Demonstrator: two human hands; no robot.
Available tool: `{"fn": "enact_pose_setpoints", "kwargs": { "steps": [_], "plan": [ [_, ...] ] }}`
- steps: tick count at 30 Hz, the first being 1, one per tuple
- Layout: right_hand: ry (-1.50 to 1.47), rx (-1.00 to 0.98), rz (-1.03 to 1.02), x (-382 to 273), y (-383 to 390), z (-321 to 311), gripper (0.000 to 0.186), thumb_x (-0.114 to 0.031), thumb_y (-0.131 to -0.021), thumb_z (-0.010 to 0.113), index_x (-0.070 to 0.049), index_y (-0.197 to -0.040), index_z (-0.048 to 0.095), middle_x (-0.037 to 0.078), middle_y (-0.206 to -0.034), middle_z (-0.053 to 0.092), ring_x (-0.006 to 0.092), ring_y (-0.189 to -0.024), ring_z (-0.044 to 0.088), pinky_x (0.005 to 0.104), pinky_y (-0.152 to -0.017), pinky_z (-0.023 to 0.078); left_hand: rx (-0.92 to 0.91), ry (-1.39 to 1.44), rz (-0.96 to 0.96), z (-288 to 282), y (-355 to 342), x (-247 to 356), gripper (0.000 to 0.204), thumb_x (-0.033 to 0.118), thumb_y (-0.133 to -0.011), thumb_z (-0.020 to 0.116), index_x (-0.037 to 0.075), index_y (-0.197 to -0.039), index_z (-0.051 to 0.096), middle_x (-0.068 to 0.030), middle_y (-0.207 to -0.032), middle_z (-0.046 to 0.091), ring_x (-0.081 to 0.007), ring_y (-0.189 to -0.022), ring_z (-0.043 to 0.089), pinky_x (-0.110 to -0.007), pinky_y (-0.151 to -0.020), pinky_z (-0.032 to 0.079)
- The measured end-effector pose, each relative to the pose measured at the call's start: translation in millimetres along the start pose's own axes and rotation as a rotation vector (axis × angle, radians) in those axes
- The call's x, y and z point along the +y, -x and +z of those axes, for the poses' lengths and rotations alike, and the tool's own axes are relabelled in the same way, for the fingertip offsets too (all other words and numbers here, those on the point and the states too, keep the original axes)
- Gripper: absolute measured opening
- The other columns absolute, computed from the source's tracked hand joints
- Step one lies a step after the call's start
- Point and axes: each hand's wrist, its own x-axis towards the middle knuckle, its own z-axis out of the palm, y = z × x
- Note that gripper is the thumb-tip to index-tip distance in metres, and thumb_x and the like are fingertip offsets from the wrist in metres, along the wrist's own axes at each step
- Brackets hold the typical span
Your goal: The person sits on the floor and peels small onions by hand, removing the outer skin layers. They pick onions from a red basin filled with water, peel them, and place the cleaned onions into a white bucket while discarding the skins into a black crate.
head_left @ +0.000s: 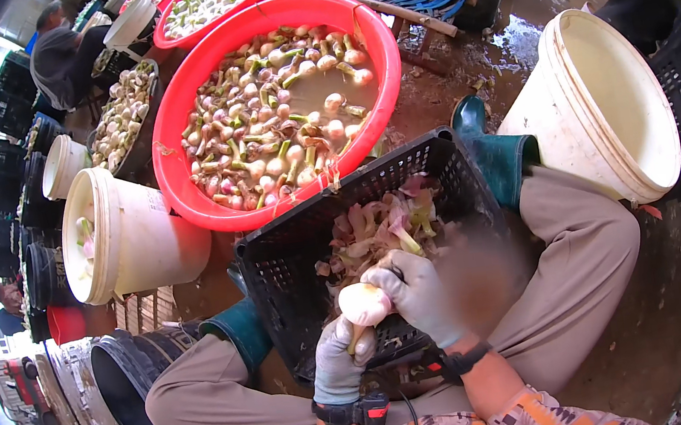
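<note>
Above the near end of a black plastic crate, my gloved left hand is closed round the stem of a garlic bulb. The bulb is white with a pinkish tinge, its stem pointing down into my palm. My right hand, also in a grey-white glove, bends its fingers against the bulb's upper right side. A dark spot shows at those fingers; I cannot make out whether it is a tool. Pale and pinkish garlic peelings are heaped in the crate, which stands tilted between my legs.
Beyond the crate is a red tub of unpeeled garlic in murky water. White buckets stand left and right. A dark bucket lies tipped at lower left. A small stool and a seated person are farther off.
</note>
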Motion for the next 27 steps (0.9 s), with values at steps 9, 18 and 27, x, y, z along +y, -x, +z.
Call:
{"fn": "enact_pose_setpoints", "kwargs": {
  "steps": [9, 18, 27],
  "plan": [
    [0.067, -0.143, -0.327, -13, 8, 2, 0.023, -0.013, -0.09, 0.069, 0.001, -0.108, 0.067, 0.005, -0.089, 0.061, 0.0133, -0.072, 0.062, 0.0296, -0.064, 0.051, 0.014, 0.074, 0.038, 0, 4, 11, 0.054, 0.045, -0.092, 0.059, -0.006, -0.109, 0.058, -0.0002, -0.06, 0.045, -0.0098, -0.046, 0.037, -0.025, -0.043, 0.029],
    [0.264, 0.177, 0.131, 43, -2, 12, 0.024, -0.023, -0.089, 0.067, -0.001, -0.08, 0.067, 0.007, -0.066, 0.065, 0.0124, -0.062, 0.06, 0.0294, -0.058, 0.048, -0.013, 0.117, 0.204, 6, 12, 7, 0.05, 0.04, -0.092, 0.064, -0.003, -0.116, 0.056, -0.0054, -0.076, 0.055, -0.0121, -0.057, 0.046, -0.024, -0.051, 0.038],
    [0.059, 0.144, 0.162, 26, 4, 22, 0.01, -0.011, -0.092, 0.062, -0.002, -0.096, 0.064, 0.002, -0.077, 0.061, 0.0074, -0.057, 0.055, 0.0231, -0.045, 0.048, -0.167, 0.386, 0.747, -33, 31, 220, 0.024, 0.02, -0.098, 0.054, 0.001, -0.113, 0.055, -0.0062, -0.093, 0.059, -0.0142, -0.076, 0.055, -0.028, -0.067, 0.049]
  ]
}}
